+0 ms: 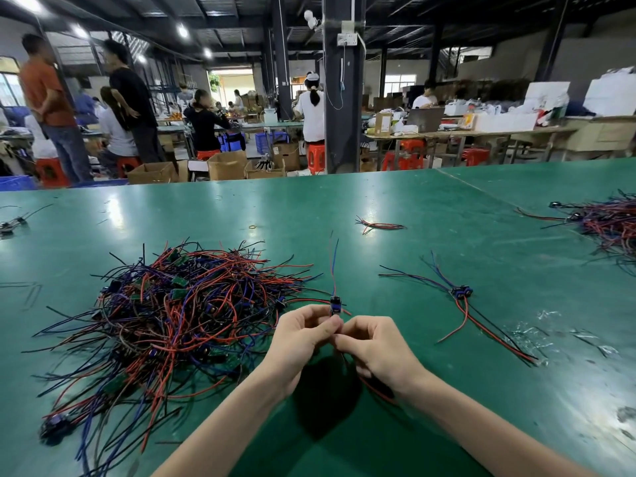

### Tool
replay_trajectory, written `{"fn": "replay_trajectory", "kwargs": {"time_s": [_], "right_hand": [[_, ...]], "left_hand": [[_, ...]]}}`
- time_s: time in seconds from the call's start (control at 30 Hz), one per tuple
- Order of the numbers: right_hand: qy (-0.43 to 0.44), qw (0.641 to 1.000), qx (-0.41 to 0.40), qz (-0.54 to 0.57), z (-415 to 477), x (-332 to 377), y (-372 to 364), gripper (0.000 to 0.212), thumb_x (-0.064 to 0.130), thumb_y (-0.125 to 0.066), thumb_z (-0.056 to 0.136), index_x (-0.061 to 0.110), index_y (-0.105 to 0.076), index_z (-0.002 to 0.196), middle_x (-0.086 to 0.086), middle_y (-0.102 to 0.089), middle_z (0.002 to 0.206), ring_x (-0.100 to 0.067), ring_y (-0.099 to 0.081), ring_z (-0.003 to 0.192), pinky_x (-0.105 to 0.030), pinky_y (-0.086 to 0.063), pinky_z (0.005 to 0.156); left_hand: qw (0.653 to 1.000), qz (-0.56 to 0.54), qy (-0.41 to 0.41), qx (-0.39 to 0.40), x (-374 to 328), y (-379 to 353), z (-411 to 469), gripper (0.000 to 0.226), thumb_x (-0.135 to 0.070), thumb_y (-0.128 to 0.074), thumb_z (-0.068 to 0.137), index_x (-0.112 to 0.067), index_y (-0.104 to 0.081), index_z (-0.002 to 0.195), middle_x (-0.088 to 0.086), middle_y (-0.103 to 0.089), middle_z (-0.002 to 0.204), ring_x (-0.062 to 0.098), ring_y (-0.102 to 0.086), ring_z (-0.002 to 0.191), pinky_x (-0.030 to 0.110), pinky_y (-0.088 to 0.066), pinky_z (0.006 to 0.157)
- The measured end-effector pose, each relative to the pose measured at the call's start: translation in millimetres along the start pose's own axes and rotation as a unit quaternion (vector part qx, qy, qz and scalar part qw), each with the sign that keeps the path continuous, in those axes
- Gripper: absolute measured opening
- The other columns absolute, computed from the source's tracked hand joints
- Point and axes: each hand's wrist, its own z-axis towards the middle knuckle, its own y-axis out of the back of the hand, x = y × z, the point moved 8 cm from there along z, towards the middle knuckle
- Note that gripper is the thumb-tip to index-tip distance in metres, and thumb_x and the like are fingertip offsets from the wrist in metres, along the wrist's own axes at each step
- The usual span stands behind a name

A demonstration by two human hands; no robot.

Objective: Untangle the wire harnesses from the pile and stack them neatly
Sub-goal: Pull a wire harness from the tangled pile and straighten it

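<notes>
the harness [335, 308] is held just above the worktop [413, 208], about midway along its near edge. its small dark-blue connector block [335, 302] stands upright, thin red and blue leads rise from it, and more leads trail down under the palms. the left hand [303, 335] pinches it just below the block, fingers curled on it. the right hand [375, 346] pinches the lower leads, its fingertips touching the left's.

it looks very light and limp. the leads should bend and snag rather than break, so the stiff block is the sound place to hold, easing wires free gently rather than yanking where they enter it.

the tangled pile [165, 321] lies toward the near left, its fringe just beside the left hand. a few sorted harnesses [461, 292] lie together to the right, well apart from the pile. another heap [612, 222] sits at the far right edge.
</notes>
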Motion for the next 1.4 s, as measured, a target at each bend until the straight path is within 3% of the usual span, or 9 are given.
{"fn": "replay_trajectory", "kwargs": {"time_s": [0.1,0.33,0.6,0.73,0.83,0.97,1.1,1.27,1.4], "right_hand": [[0.001,1.000,0.013,-0.009,0,2,-1,0.022,0.006,-0.071,0.081,0.014,-0.065,0.062,-0.009,-0.061,0.056,-0.010,-0.037,0.031,-0.016,-0.026,0.033],[-0.047,0.993,0.106,-0.023,-10,0,-17,0.014,0.004,-0.068,0.084,0.008,-0.063,0.071,-0.004,-0.065,0.057,-0.008,-0.043,0.033,-0.016,-0.033,0.032],[-0.049,0.979,0.184,-0.078,-17,6,-29,0.006,0.006,-0.067,0.086,0.008,-0.066,0.080,0.003,-0.067,0.059,-0.006,-0.040,0.034,-0.015,-0.034,0.034],[-0.046,0.973,0.205,-0.092,-22,6,-32,0.013,0.004,-0.064,0.086,0.014,-0.067,0.080,0.003,-0.067,0.064,-0.006,-0.040,0.036,-0.016,-0.034,0.036],[-0.048,0.971,0.199,-0.124,-24,4,-33,0.014,0.004,-0.062,0.088,0.014,-0.067,0.080,0.005,-0.066,0.062,-0.008,-0.040,0.038,-0.017,-0.033,0.036],[-0.049,0.968,0.180,-0.170,-21,2,-33,0.011,0.010,-0.060,0.091,0.010,-0.066,0.082,0.007,-0.064,0.057,-0.011,-0.040,0.041,-0.018,-0.032,0.037],[-0.038,0.966,0.155,-0.204,-19,4,-28,0.016,0.013,-0.061,0.091,0.016,-0.064,0.076,0.004,-0.065,0.062,-0.005,-0.043,0.039,-0.016,-0.033,0.039],[0.046,0.962,0.131,-0.234,-20,21,-26,0.020,0.009,-0.058,0.091,0.022,-0.062,0.078,0.009,-0.061,0.061,-0.005,-0.049,0.055,-0.018,-0.041,0.055],[0.082,0.961,0.146,-0.221,-27,31,-32,0.022,0.001,-0.052,0.092,0.018,-0.061,0.081,0.008,-0.057,0.064,-0.001,-0.045,0.053,-0.015,-0.039,0.053]], "left_hand": [[1.000,-0.008,-0.011,-0.009,-6,3,1,0.009,0.004,-0.062,0.084,-0.005,-0.064,0.085,0.005,-0.066,0.070,0.016,-0.061,0.071,0.026,-0.052,0.076],[0.989,-0.137,-0.013,-0.059,-24,27,10,0.010,0.008,-0.055,0.086,-0.001,-0.059,0.084,0.008,-0.064,0.073,0.012,-0.063,0.062,0.020,-0.057,0.067],[0.980,-0.161,-0.043,-0.106,-36,48,13,0.012,0.010,-0.051,0.089,0.001,-0.054,0.097,0.011,-0.061,0.079,0.018,-0.060,0.070,0.021,-0.056,0.066],[0.981,-0.149,-0.047,-0.117,-34,48,12,0.011,0.009,-0.051,0.090,-0.001,-0.054,0.093,0.010,-0.060,0.078,0.017,-0.060,0.070,0.019,-0.056,0.065],[0.979,-0.145,-0.056,-0.129,-34,51,12,0.016,0.009,-0.049,0.091,-0.006,-0.053,0.087,0.011,-0.060,0.079,0.019,-0.059,0.068,0.019,-0.057,0.063],[0.980,-0.144,-0.065,-0.125,-34,53,13,0.012,0.007,-0.050,0.091,-0.004,-0.052,0.092,0.012,-0.061,0.081,0.018,-0.067,0.066,0.017,-0.054,0.053],[0.976,-0.169,-0.081,-0.114,-35,54,15,0.010,0.008,-0.051,0.090,-0.002,-0.053,0.090,0.011,-0.063,0.076,0.019,-0.069,0.065,0.029,-0.060,0.071],[0.975,-0.154,-0.084,-0.137,-34,61,17,0.011,0.007,-0.051,0.091,-0.003,-0.054,0.090,0.011,-0.064,0.077,0.018,-0.069,0.067,0.024,-0.058,0.064],[0.978,-0.131,-0.074,-0.142,-26,60,18,0.011,0.008,-0.051,0.091,-0.003,-0.053,0.091,0.012,-0.062,0.080,0.018,-0.068,0.066,0.024,-0.059,0.066]]}}
